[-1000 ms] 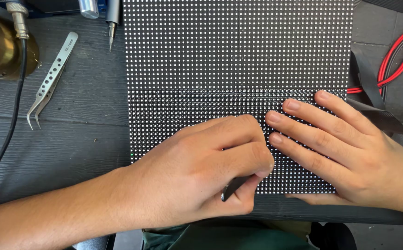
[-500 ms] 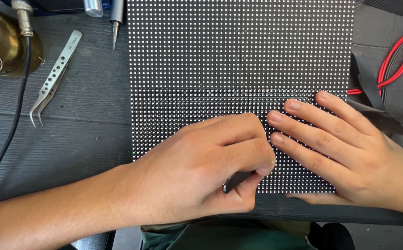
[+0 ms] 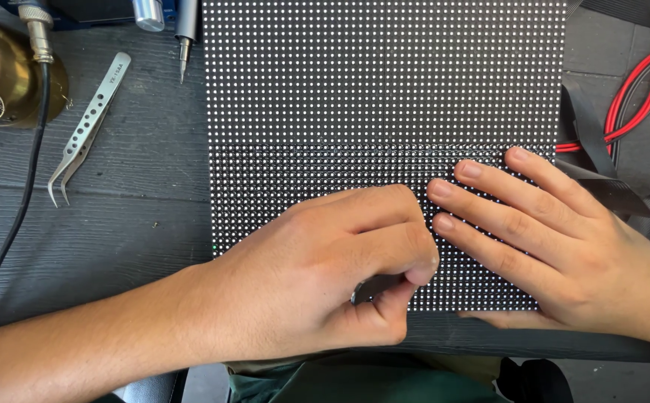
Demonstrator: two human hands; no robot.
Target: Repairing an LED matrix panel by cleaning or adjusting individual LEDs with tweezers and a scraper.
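Two hands work on a black panel point(image 3: 385, 97) dotted with white points, lying flat on the dark worktop point(image 3: 131, 216), long axis left-right. Left hand point(image 3: 325, 276) pinches a dark tool point(image 3: 366, 287) at the near edge; right hand point(image 3: 556, 246) lies open on it.

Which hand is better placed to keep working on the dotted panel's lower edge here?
Left, probably: the left hand pinches a small dark tool over the panel, while the right hand lies flat on it, fingers spread.
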